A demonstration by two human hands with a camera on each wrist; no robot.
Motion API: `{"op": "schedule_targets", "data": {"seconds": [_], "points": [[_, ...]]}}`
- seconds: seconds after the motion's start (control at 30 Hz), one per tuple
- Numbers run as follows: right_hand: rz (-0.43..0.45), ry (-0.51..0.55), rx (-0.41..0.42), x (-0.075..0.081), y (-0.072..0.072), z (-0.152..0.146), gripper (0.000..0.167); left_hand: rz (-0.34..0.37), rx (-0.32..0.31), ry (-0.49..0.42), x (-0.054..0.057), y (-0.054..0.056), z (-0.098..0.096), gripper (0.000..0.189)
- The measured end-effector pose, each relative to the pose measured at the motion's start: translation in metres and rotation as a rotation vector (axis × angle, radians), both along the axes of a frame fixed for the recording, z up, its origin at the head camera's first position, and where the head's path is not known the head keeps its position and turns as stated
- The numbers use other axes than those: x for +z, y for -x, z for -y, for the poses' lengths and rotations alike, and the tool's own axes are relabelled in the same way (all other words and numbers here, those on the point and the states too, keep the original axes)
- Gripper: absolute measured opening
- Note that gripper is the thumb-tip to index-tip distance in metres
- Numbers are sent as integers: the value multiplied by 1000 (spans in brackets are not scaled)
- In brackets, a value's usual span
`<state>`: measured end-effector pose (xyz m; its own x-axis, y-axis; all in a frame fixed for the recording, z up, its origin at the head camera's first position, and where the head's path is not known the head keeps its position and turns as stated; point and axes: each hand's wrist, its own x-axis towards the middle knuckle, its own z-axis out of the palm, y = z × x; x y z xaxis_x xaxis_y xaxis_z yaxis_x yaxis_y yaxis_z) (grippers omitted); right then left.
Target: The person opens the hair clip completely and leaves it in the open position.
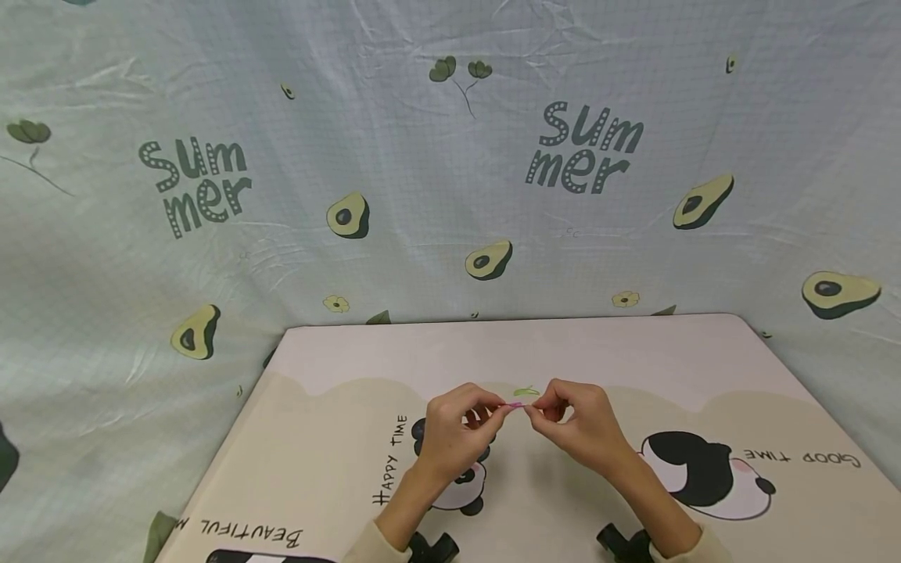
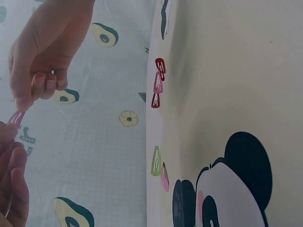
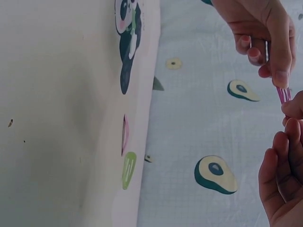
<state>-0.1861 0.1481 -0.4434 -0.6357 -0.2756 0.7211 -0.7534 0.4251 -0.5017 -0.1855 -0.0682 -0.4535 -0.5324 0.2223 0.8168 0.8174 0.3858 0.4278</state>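
Observation:
A small magenta hair clip (image 1: 516, 405) is stretched between both hands above the table. My left hand (image 1: 457, 430) pinches one end between thumb and index finger. The other end is pinched the same way by my right hand (image 1: 580, 426). In the right wrist view, the held clip (image 3: 284, 94) shows two light slits. Beyond the hands lies a green hair clip (image 1: 526, 392), with a pink clip (image 2: 164, 177) beside it in the left wrist view. That view also shows a red clip (image 2: 160, 66), a pink clip (image 2: 157, 83) and a dark red clip (image 2: 155, 100) in a row.
The table (image 1: 338, 352) has a pale cover with printed pandas and words. A light curtain (image 1: 408, 141) with printed avocados hangs behind and around it. Black camera mounts (image 1: 432, 549) sit by both wrists.

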Motion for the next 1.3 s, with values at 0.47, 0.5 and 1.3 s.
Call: {"op": "schedule_targets", "data": {"seconds": [0.47, 0.5, 1.3], "points": [[-25, 27, 18, 1, -1, 1, 34, -25, -10, -7, 1, -1, 0, 11], [-25, 28, 18, 1, -1, 1, 34, -25, -12, -9, 1, -1, 0, 10], [-16, 26, 3, 2, 0, 1, 34, -30, -12, -24, -1, -1, -2, 11]]}}
